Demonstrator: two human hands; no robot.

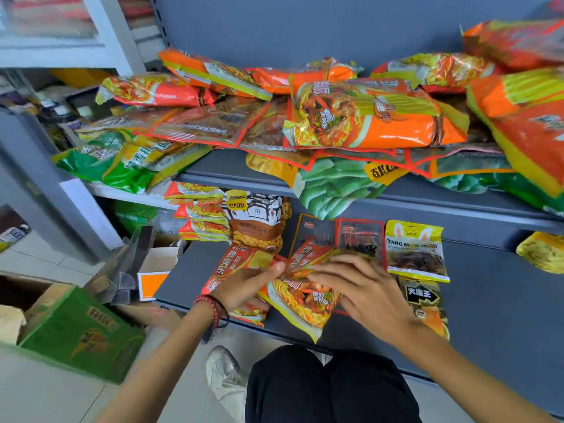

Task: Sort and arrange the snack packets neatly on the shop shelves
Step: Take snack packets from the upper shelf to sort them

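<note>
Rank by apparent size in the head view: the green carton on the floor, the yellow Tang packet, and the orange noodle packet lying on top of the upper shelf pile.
1. Orange noodle packet
2. Green carton, close behind; its nearness to the camera and cut-off left end make this unsure
3. Yellow Tang packet, clearly smallest

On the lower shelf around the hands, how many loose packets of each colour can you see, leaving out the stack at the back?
Orange noodle packets under the hands: 2
Dark packets: 3
Yellow packets: 2
Brown-and-white packet: 1
Total: 8

grey shelves [503, 288], pale tiled floor [45, 392], green carton [79, 331]
</note>
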